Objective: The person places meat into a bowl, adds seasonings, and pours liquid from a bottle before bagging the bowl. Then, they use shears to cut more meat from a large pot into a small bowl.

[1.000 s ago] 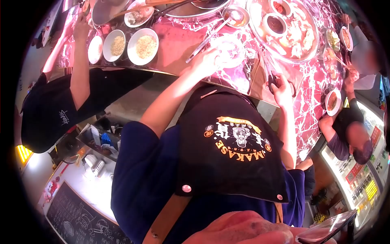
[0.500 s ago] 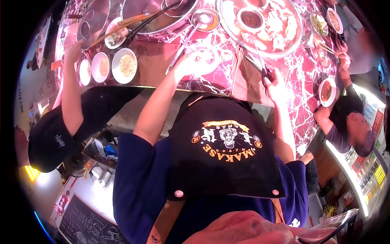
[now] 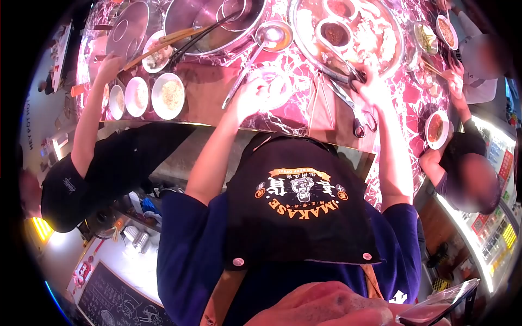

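My left hand (image 3: 253, 98), overexposed by the light, is closed at the near left rim of a small pale dish (image 3: 281, 87); its contents are washed out. My right hand (image 3: 374, 89) is closed around black-handled scissors (image 3: 356, 75), whose metal end reaches over the near edge of a large round tray (image 3: 300, 52). That tray bears pale food pieces in reddish liquid and a bowl of dark sauce (image 3: 334, 33). Just below my right hand, another pair of black-handled scissors (image 3: 359, 122) lies on a brown board (image 3: 326, 117).
A ladle (image 3: 242, 76) leans from a small sauce bowl beside a big metal pot (image 3: 182, 46). Bowls of chopped food (image 3: 168, 96) line the left. A co-worker's hand (image 3: 111, 66) is there, holding long chopsticks (image 3: 157, 43). At right, people sit by several bowls (image 3: 438, 130).
My right hand has moved up and inward toward the tray, and scissors now lie exposed below it. My left hand stays at the dish. The co-worker's hand has shifted slightly right.
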`<control>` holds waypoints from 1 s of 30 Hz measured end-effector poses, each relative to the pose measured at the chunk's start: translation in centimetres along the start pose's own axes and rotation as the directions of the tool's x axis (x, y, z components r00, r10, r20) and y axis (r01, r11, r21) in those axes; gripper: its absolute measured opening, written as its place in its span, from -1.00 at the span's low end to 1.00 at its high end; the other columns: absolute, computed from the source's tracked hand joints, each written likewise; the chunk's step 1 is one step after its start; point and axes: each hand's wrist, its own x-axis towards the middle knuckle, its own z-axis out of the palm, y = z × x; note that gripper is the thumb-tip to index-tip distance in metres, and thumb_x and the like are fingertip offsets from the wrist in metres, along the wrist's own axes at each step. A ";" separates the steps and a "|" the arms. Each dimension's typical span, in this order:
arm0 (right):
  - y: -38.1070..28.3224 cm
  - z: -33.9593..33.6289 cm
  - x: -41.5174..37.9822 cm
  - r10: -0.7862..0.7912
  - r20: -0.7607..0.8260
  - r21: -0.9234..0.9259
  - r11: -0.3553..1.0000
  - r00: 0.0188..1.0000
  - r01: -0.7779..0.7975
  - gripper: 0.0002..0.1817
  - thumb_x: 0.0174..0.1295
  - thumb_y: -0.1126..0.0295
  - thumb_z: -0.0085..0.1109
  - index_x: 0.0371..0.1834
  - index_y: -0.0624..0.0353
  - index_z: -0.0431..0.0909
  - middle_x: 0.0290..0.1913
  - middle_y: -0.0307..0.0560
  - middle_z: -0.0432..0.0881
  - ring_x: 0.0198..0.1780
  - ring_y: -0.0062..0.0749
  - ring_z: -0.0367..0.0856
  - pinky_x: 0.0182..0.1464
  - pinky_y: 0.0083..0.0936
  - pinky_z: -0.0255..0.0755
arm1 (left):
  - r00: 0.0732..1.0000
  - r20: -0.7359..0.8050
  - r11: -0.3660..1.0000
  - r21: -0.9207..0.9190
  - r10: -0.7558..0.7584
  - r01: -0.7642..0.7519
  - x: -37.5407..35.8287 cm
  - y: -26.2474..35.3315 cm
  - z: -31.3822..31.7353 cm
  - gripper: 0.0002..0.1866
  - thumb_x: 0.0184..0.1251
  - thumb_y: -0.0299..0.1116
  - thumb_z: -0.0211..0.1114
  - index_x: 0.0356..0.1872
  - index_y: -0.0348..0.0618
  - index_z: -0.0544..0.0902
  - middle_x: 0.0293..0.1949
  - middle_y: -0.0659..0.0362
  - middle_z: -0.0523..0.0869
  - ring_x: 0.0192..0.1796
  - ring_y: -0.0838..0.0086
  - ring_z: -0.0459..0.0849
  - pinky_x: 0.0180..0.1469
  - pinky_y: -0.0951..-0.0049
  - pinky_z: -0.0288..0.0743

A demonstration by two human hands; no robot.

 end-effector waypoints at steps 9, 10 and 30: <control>-5.7 -0.8 7.5 0.023 0.125 -0.183 0.983 0.992 0.001 -0.47 0.15 0.10 0.28 0.19 0.05 0.58 0.06 0.11 0.70 0.13 -0.11 0.66 0.22 -0.31 0.46 | 0.942 -0.284 0.980 -0.029 0.179 -0.195 -3.1 -2.2 0.9 -0.84 0.42 -0.44 0.20 -0.07 -0.23 0.64 -0.33 0.11 0.74 -0.35 0.45 0.68 -0.21 0.43 0.54; -5.8 -1.1 8.1 0.012 0.105 -0.097 0.995 0.994 -0.001 -0.49 0.17 0.10 0.28 0.17 0.07 0.60 0.05 0.09 0.71 0.09 -0.13 0.68 0.19 -0.34 0.47 | 0.959 -0.269 0.985 -0.114 0.093 -0.127 -3.5 -2.2 0.9 -0.84 0.42 -0.45 0.19 -0.07 -0.23 0.64 -0.37 0.16 0.72 -0.47 0.55 0.61 -0.35 0.48 0.49; -12.3 -5.8 5.3 -0.255 0.393 -0.813 0.353 0.883 0.464 -0.65 0.28 0.23 0.17 0.07 0.14 0.54 -0.19 0.00 0.74 -0.02 -0.20 0.72 -0.07 -0.29 0.63 | 0.949 -0.282 0.990 0.006 0.138 -0.142 -1.4 3.3 0.1 -0.83 0.36 -0.41 0.21 -0.10 -0.18 0.67 -0.27 -0.02 0.76 -0.21 0.20 0.75 -0.12 0.30 0.56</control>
